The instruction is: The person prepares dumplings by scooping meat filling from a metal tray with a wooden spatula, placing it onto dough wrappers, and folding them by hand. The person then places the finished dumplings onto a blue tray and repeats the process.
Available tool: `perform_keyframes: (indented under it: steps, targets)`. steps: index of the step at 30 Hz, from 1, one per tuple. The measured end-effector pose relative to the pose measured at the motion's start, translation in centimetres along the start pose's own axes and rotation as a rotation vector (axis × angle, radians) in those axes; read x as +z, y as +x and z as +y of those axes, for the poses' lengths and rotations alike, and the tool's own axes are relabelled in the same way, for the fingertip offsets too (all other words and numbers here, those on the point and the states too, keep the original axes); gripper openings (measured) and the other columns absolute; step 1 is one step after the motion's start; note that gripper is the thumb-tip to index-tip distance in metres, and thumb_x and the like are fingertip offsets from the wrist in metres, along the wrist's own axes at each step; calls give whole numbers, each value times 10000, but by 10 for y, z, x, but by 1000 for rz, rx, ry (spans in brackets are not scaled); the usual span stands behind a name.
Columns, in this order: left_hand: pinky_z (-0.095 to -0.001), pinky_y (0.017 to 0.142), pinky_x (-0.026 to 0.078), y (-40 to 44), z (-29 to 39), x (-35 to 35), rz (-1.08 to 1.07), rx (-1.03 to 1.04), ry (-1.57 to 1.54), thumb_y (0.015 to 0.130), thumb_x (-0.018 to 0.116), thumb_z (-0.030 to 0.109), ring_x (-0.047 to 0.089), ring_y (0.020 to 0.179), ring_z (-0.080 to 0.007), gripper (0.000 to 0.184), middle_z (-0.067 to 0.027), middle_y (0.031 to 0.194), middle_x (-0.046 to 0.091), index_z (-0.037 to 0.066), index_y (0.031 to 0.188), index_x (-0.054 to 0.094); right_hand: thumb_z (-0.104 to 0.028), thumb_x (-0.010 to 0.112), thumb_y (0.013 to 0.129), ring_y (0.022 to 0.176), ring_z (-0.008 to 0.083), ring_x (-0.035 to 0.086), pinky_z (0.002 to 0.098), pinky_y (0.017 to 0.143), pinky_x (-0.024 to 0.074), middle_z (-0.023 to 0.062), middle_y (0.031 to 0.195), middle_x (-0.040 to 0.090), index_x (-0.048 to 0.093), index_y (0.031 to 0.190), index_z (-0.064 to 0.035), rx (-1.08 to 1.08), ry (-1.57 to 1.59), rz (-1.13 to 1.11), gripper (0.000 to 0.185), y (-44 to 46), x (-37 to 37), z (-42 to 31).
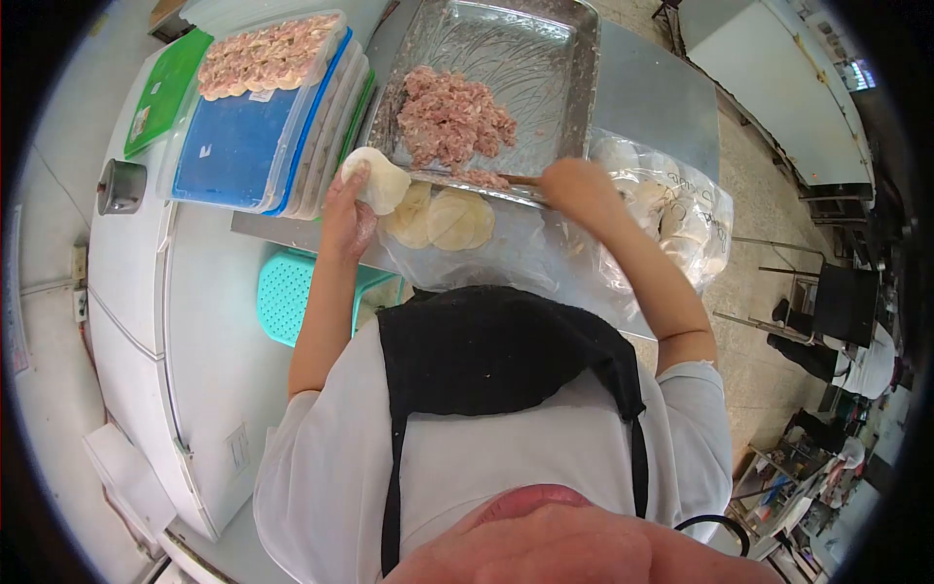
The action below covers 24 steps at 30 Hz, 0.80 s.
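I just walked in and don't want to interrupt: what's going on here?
Someone's left grip holds up a dough round, its visible face bare. The right grip holds a stick with mince at its far end, by the near edge of the tray. Most of the mince is heaped in the tray. More rounds lie just in front of it.

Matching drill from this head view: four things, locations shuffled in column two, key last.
Things
1. Pink minced meat heap
2. Lone white dough round
3. Slim brown tool
4. Turquoise perforated plastic stool

Places
A. In the right hand
B. In the rectangular metal tray
C. Partly hidden by the left forearm
D. In the left hand

Pairs: 1-B, 2-D, 3-A, 4-C
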<state>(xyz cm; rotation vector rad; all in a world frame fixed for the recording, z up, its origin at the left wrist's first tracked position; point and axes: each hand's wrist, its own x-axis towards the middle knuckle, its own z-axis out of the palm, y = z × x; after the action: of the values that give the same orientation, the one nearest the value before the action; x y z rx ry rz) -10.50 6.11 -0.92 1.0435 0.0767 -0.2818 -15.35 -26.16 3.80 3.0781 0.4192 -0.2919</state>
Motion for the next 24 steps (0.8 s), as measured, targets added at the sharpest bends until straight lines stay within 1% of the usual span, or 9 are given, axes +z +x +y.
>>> perform_keyframes:
  steps: [3,6,8,12,14,15,17,20,24]
  targets:
    - [-388,920,491,-2,21,6,-20,-98,-282,963,513,173,589,1059,-217,317,-104,1139,593,10,1233,486,-143,555,778,686,350,661,437,609,536,184,715,657,679,731,-16,7,120,86,184,12,14,-44]
    - [-371,929,482,4,22,2,44,17,-87,967,501,146,589,1056,-207,321,-107,1159,587,-3,1251,481,-140,554,774,687,313,672,425,591,530,170,731,665,686,755,-33,-14,85,175,171,32,16,-73]
    - [-351,948,464,13,22,0,103,230,360,985,471,183,581,1072,-208,348,-116,1186,577,-19,1268,476,-140,556,758,708,329,666,432,620,530,172,741,663,678,751,-29,-85,122,165,165,43,8,-84]
    - [-325,970,441,36,29,0,25,415,386,991,449,185,557,1114,-209,352,-127,1226,555,-26,1271,482,-189,553,845,677,339,647,422,608,506,204,696,633,676,774,-18,-66,183,117,222,57,13,-70]
    - [-357,996,428,47,23,6,54,308,-35,989,431,181,537,1151,-232,362,-143,1253,539,-26,1284,469,-296,546,919,569,252,588,349,562,460,130,615,600,691,881,-32,-116,685,130,303,49,9,-53]
    - [-357,996,428,52,19,7,48,306,-40,989,431,181,537,1151,-232,362,-143,1253,539,-26,1284,469,-296,546,919,569,252,588,349,562,460,130,615,600,691,881,-32,-110,681,131,303,45,-1,-55]
    - [-420,1046,395,63,11,14,-40,44,-296,1011,369,239,499,1209,-302,423,-180,1311,493,-41,1326,407,-378,523,953,540,135,489,291,526,402,24,574,517,681,977,-25,208,1015,115,388,34,-23,-60]
    - [-450,1061,363,69,1,50,-135,-160,-437,1005,369,287,483,1213,-287,428,-156,1261,524,-20,1292,451,-381,516,962,574,57,441,257,519,387,-31,596,454,671,1014,-19,289,1248,227,397,48,-24,-62]
    - [-470,1081,327,71,31,92,-162,-263,-712,997,351,380,465,1224,-301,498,-158,1262,517,-15,1282,454,-342,529,956,552,139,515,290,517,408,22,613,527,671,1037,-35,229,1087,487,348,57,8,-77]
